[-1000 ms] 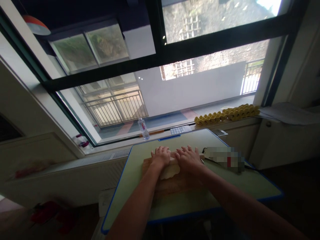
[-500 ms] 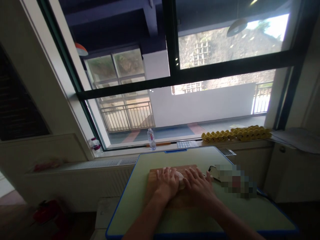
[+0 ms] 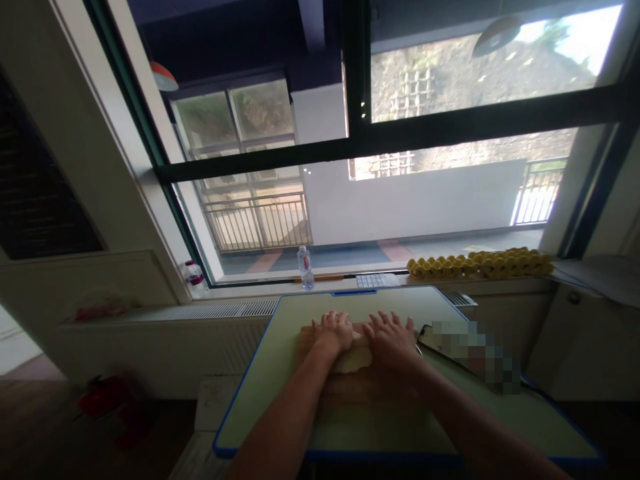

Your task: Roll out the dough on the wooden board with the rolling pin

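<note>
A flat piece of pale dough (image 3: 354,360) lies on a wooden cutting board (image 3: 350,390) in the middle of the table. At the board's far side, my left hand (image 3: 334,331) presses down with its fingers stretched forward, next to the dough's upper left edge. My right hand (image 3: 393,339) lies to the right of the dough, fingers spread and pointing away from me. Whatever lies beneath both palms is hidden. The hands are a little apart, and dough shows between and in front of them.
The pale green table (image 3: 270,400) has a blue rim. A phone (image 3: 435,340), partly blurred out, lies on its right side. On the windowsill stand a plastic bottle (image 3: 306,270) and yellow egg trays (image 3: 480,263). A red fire extinguisher (image 3: 103,397) is on the floor at left.
Both hands have moved forward, toward the board's far edge. More of the dough is uncovered on the near side of the hands. The view has shifted slightly.
</note>
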`<state>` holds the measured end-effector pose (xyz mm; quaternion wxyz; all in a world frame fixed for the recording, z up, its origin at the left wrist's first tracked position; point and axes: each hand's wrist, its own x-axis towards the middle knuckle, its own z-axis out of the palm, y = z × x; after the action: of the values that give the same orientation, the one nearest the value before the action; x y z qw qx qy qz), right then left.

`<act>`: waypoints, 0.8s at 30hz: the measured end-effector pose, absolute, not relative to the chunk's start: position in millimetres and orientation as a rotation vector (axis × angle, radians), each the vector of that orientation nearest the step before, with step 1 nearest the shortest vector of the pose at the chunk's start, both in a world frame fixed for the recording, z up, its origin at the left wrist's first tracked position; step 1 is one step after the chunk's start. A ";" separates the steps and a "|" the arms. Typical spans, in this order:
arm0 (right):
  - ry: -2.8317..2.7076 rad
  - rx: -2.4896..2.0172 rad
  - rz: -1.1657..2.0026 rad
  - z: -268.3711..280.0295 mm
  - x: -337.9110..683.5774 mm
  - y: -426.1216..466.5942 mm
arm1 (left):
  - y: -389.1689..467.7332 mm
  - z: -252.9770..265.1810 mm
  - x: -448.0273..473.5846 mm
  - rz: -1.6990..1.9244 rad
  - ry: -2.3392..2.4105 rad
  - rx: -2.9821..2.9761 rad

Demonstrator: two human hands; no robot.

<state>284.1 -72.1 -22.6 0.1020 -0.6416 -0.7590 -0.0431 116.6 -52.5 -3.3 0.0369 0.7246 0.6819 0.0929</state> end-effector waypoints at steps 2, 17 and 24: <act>-2.261 -1.888 -0.118 -17.9 281.8 -64.3 | -41.8 -0.8 115.5 0.278 2.102 2.217; -2.227 -1.851 -0.120 -35.8 289.9 -100.3 | -85.9 -14.0 118.1 0.400 2.037 2.296; -2.198 -1.882 -0.086 -40.3 290.2 -115.7 | -97.4 -25.3 117.9 0.487 2.045 2.321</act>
<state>290.2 -115.7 -40.3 0.1232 -0.6452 -0.7534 -0.0295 117.9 -97.4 -25.3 0.0049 0.7411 0.6530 0.1556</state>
